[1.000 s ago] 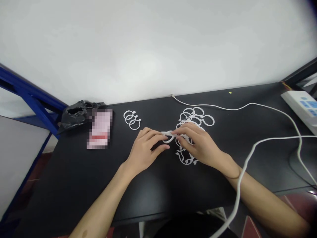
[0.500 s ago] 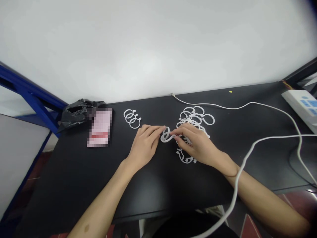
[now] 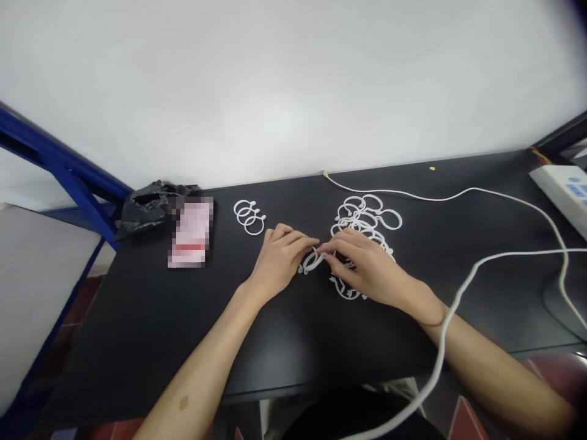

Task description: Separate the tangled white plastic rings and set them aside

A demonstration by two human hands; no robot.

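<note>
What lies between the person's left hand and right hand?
In the head view, white rings show between the left hand and the right hand, held at the right hand's fingertips.

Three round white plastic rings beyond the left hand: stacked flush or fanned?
Fanned: the three rings overlap in a staggered row, each outline visible.

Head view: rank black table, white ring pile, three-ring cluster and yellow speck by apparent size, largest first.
1. Black table
2. White ring pile, partly hidden
3. Three-ring cluster
4. Yellow speck
</note>
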